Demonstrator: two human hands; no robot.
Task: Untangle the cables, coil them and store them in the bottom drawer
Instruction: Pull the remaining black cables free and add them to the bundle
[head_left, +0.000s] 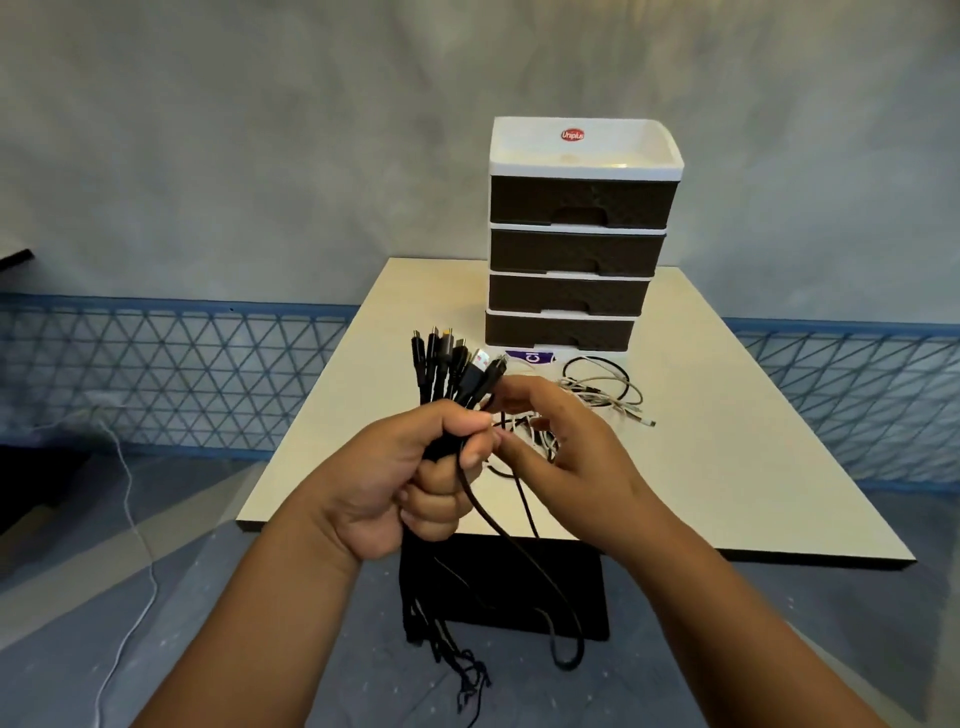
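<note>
My left hand (400, 483) is clenched around a bundle of several black cables (447, 371); their plug ends fan out above the fist and the long tails (452, 639) hang down past the table edge. My right hand (561, 447) is just right of the fist, its fingertips pinching one black cable near the plugs. A tangle of white and grey cables (602, 389) lies on the white table (727, 441) behind my right hand. The drawer unit (576, 244) stands at the table's back, all its dark drawers pushed in, the bottom drawer (561, 332) included.
A small purple and white label (531, 357) lies in front of the bottom drawer. A white cord (130, 514) runs across the grey floor at left. A blue mesh fence (171, 374) lines the wall behind. A dark table base (519, 592) sits under the table.
</note>
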